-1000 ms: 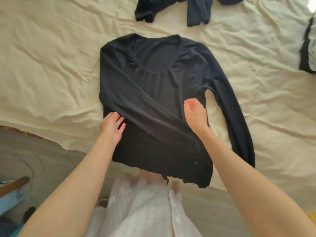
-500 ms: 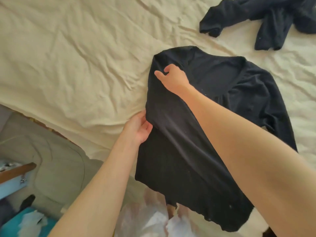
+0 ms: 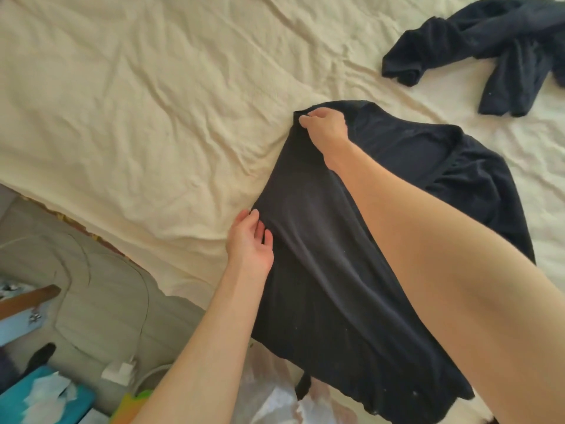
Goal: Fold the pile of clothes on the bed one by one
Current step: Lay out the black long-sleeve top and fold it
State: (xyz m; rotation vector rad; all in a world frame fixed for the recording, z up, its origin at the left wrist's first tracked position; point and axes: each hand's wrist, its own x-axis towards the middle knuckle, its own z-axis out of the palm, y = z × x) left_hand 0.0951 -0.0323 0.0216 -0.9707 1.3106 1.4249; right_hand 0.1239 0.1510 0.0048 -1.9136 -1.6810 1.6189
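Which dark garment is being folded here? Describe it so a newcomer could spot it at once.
On the cream bed sheet, look near its front edge: the black long-sleeved top lies spread under both hands. Unlike the crumpled dark garment farther back, it lies spread out with a scooped neckline.

Words: none to read anywhere.
Numbers: none to read.
Black top [image 3: 321, 270]: plain, no label or brand showing.
Other dark clothes [image 3: 489, 41]: plain too.
Bed sheet [image 3: 137, 102]: plain, no print.
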